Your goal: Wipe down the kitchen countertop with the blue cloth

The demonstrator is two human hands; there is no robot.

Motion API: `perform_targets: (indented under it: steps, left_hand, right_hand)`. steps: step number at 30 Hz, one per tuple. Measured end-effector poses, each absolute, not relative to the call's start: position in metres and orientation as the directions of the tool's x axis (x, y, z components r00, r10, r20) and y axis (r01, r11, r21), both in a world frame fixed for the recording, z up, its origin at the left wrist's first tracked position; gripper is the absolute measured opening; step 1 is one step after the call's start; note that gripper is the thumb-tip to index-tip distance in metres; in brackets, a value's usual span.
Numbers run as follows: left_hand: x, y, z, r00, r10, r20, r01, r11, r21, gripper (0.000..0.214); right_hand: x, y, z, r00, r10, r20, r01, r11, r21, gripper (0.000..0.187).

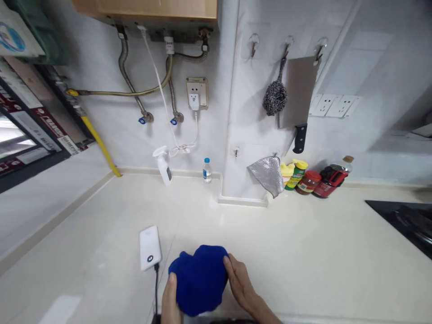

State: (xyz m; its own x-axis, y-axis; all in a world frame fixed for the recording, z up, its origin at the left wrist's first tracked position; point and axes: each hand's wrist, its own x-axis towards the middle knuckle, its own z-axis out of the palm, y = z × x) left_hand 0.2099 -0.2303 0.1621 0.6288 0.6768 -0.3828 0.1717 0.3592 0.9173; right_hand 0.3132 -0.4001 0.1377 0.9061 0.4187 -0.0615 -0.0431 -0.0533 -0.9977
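A blue cloth [201, 280], bunched and folded, is held between my two hands over the front of the white countertop [303, 261]. My left hand [169, 299] grips its left edge, with the thumb on top and the other fingers hidden beneath. On the opposite side my right hand [240, 281] pinches the cloth's edge, thumb against the near face. To the left of the cloth lies a white power bank [150, 247] with a black cable plugged into its lower end.
Along the back wall stand a white spray bottle [164, 167], a small water bottle [207, 171] and several jars, including a red-lidded jar [308, 182]. A cleaver [297, 92], a steel scrubber [275, 97] and a silver cloth [269, 174] hang from hooks. A black stove [408, 220] sits at right.
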Motion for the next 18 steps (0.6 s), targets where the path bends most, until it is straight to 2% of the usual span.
perform_targets:
  steps: [2, 5, 7, 9, 11, 13, 18]
  left_hand:
    - [0.212, -0.228, 0.172, 0.566, 0.692, -0.448, 0.137, 0.457, 0.879, 0.075]
    - [0.216, -0.221, 0.182, 0.485, 0.759, -0.435, 0.114, 0.438, 0.892, 0.072]
    - [0.216, -0.215, 0.181, 0.510, 0.758, -0.407, 0.131, 0.399, 0.907, 0.071]
    - [0.216, -0.209, 0.175, 0.533, 0.705, -0.468, 0.216, 0.421, 0.881, 0.071]
    - [0.217, -0.205, 0.167, 0.516, 0.663, -0.543, 0.336, 0.426, 0.840, 0.072]
    - [0.220, -0.202, 0.164, 0.518, 0.662, -0.541, 0.424, 0.351, 0.835, 0.076]
    - [0.248, -0.192, 0.177, 0.611, 0.719, -0.332, 0.345, 0.136, 0.929, 0.084]
  right_hand:
    - [0.321, -0.399, 0.138, 0.900, 0.406, -0.157, -0.198, 0.060, -0.978, 0.046]
    - [0.327, -0.398, 0.134, 0.854, 0.413, -0.317, -0.463, 0.325, -0.825, 0.043]
    - [0.329, -0.399, 0.130, 0.832, 0.411, -0.373, -0.536, 0.423, -0.730, 0.039]
    - [0.331, -0.400, 0.124, 0.819, 0.390, -0.422, -0.567, 0.433, -0.700, 0.037]
    - [0.335, -0.401, 0.119, 0.833, 0.339, -0.437, -0.548, 0.399, -0.735, 0.039]
    - [0.341, -0.402, 0.119, 0.884, 0.270, -0.381, -0.460, 0.365, -0.809, 0.042]
    - [0.363, -0.408, 0.147, 0.973, 0.189, -0.132, -0.195, 0.373, -0.907, 0.047]
